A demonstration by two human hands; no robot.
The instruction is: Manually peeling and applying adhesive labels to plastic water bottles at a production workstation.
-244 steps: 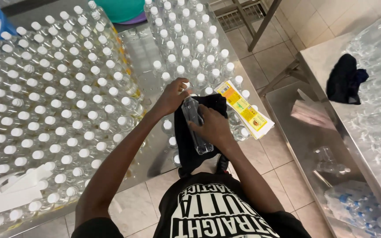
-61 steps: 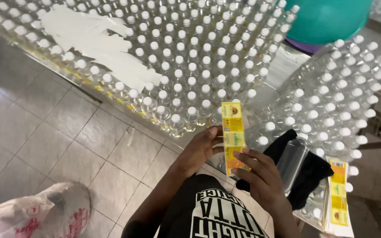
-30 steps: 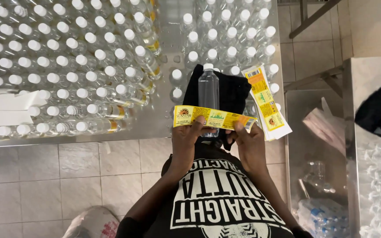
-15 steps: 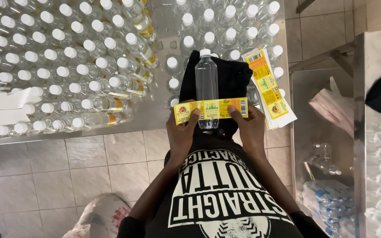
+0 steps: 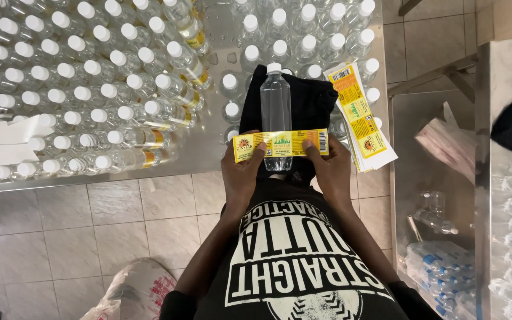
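Left hand and right hand each pinch an end of a yellow paper label strip. The strip lies across a clear plastic bottle with a white cap. A stack of yellow labels sits at three o'clock on the steel worktop.

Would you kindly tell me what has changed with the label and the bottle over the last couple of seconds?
The yellow label, earlier upright in the left hand, now lies flat across the clear bottle, pinched at both ends, the right hand joining. The bottle remains on the black cloth; the label stack stays beside it.
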